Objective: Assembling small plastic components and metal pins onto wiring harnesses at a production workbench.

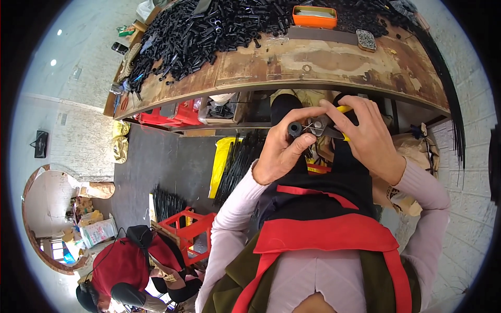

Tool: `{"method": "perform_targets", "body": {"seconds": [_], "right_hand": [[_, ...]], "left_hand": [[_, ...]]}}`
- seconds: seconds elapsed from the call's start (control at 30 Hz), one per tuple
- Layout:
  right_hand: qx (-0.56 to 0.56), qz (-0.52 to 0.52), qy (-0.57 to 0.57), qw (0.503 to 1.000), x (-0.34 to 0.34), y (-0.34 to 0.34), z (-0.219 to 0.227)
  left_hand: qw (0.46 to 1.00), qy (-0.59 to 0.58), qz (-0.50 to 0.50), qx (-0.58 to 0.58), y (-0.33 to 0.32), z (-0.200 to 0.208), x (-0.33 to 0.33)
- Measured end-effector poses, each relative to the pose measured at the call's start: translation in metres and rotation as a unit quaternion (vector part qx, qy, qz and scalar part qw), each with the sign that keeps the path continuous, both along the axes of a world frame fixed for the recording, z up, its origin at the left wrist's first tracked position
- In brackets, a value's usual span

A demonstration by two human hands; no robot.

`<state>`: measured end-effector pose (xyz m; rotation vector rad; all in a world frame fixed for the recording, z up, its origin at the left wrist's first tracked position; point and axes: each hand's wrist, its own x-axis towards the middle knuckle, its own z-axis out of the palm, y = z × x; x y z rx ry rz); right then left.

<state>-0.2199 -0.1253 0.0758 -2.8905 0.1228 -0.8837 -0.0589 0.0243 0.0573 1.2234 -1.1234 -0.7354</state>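
In front of my lap, my left hand [282, 146] holds a small black cylindrical part [295, 129], its round hollow end facing up between thumb and fingers. My right hand [368, 138] is wrapped round a pair of pliers with yellow handles [344, 109]. The metal head of the pliers [317, 125] reaches across to the black part, beside my left thumb. Thin light strands or wires seem to show at the jaws, too small to make out surely. Whether the jaws grip the part cannot be told.
A wooden workbench [250, 68] stands ahead, heaped with black tubular parts [209, 36]. On it are an orange tray [314, 17] and a small square container [366, 39]. Bundles of black strips [237, 167] lie on the floor. A person in red [122, 266] works behind left, near a red crate [190, 232].
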Motion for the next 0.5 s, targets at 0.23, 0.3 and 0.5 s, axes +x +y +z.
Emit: {"method": "perform_targets", "body": {"seconds": [0.23, 0.3, 0.5], "right_hand": [[-0.047, 0.021, 0.005, 0.999, -0.002, -0.003, 0.008], [-0.033, 0.033, 0.074, 0.996, -0.011, -0.008, 0.012], [0.589, 0.108, 0.491, 0.632, -0.011, -0.007, 0.089]], "left_hand": [[0.998, 0.048, -0.026, 0.018, 0.009, 0.003, -0.001], [0.999, 0.03, -0.042, 0.017, 0.006, 0.008, 0.001], [0.986, -0.064, -0.149, 0.037, 0.018, 0.012, 0.013]]}}
